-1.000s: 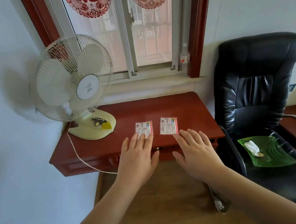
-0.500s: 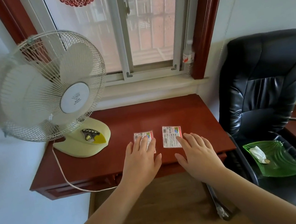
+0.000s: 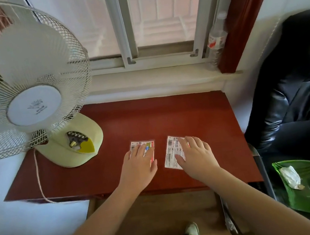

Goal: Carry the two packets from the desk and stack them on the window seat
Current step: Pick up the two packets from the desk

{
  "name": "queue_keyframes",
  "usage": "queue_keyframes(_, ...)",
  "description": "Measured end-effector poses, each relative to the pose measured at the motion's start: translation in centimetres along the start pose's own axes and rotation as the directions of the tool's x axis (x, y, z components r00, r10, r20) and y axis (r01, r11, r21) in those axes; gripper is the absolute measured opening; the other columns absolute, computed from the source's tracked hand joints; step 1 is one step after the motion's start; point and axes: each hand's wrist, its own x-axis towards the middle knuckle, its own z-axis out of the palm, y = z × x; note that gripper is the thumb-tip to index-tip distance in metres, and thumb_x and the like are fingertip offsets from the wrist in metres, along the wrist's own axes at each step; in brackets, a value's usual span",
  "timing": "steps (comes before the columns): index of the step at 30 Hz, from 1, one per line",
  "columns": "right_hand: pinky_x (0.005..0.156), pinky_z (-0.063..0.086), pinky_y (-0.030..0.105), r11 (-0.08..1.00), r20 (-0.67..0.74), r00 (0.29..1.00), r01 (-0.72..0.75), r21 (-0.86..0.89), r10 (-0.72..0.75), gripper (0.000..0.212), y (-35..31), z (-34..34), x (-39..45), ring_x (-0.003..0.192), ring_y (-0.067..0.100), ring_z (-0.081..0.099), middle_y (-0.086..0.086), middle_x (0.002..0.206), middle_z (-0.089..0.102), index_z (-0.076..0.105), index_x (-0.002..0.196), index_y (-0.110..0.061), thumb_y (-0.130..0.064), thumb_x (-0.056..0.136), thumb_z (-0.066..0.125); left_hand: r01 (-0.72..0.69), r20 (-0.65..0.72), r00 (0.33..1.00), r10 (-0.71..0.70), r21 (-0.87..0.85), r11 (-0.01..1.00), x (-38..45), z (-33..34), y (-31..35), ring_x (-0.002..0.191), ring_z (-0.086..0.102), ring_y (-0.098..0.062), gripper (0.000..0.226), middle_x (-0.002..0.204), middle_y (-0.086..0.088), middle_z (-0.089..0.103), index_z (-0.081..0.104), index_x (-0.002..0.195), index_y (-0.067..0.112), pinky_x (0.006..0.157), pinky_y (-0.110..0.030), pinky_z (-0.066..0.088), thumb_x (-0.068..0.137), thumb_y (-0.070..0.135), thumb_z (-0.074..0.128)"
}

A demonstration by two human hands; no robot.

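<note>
My left hand (image 3: 139, 166) lies flat, fingers spread, on one small printed packet (image 3: 142, 146). My right hand (image 3: 195, 154) covers the second printed packet (image 3: 171, 153). Two packets, both flat on the red-brown wooden worktop (image 3: 150, 118), nothing gripped.

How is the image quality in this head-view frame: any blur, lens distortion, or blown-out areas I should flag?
Head view: strong wide-angle bending along the window frame and the fan cage; the window glass is washed out by daylight and its upper part smeared; the left hand, right hand and both packets on the desk are evenly lit and fairly sharp.
</note>
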Motion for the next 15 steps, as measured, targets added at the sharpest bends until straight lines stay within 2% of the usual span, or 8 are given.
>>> queue_keyframes(4, 0.118, 0.027, 0.045, 1.0, 0.107, 0.994, 0.007, -0.005, -0.006, 0.067, 1.5, 1.6, 3.5, 0.148, 0.028, 0.027, 0.008, 0.159, 0.035, 0.023, 0.154, -0.018, -0.052, 0.099, 0.042, 0.076, 0.015, 0.997, -0.075, -0.038, 0.996, 2.0, 2.2, -0.6, 0.124, 0.061, -0.028, 0.038, 0.131, -0.01, 0.068, 0.064, 0.126, 0.016, 0.1, -0.044, 0.05, 0.091, 0.029, 0.06)
queue_keyframes(6, 0.116, 0.03, 0.046, 0.999, 0.162, 0.986, -0.041, 0.03, 0.036, 0.07, 1.9, 2.8, 4.6, 0.146, 0.028, 0.031, 0.008, 0.157, 0.037, 0.023, 0.154, -0.018, -0.054, 0.098, 0.044, 0.169, 0.043, 0.985, -0.166, -0.077, 0.983, 2.8, 3.3, -1.2, 0.121, 0.062, -0.025, 0.037, 0.131, -0.007, 0.067, 0.062, 0.127, 0.017, 0.097, -0.041, 0.051, 0.093, 0.029, 0.058)
queue_keyframes(11, 0.113, 0.032, 0.047, 0.926, 0.29, 0.913, -0.341, 0.161, 0.286, 0.074, 2.9, 5.6, 6.8, 0.141, 0.033, 0.035, 0.012, 0.155, 0.04, 0.027, 0.153, -0.017, -0.055, 0.094, 0.052, 0.467, 0.156, 0.884, -0.441, -0.218, 0.857, 4.7, 6.0, -3.0, 0.103, 0.067, -0.022, 0.034, 0.117, -0.003, 0.072, 0.061, 0.127, 0.019, 0.084, -0.038, 0.057, 0.095, 0.032, 0.059)
queue_keyframes(15, 0.11, 0.034, 0.048, 0.738, 0.326, 0.801, -0.593, 0.321, 0.502, 0.08, 3.1, 7.3, 8.6, 0.138, 0.034, 0.039, 0.013, 0.151, 0.044, 0.026, 0.153, -0.018, -0.052, 0.091, 0.061, 0.611, 0.229, 0.791, -0.567, -0.316, 0.726, 6.1, 7.6, -3.5, 0.102, 0.068, -0.024, 0.038, 0.118, -0.006, 0.071, 0.06, 0.127, 0.016, 0.079, -0.039, 0.06, 0.093, 0.034, 0.064)
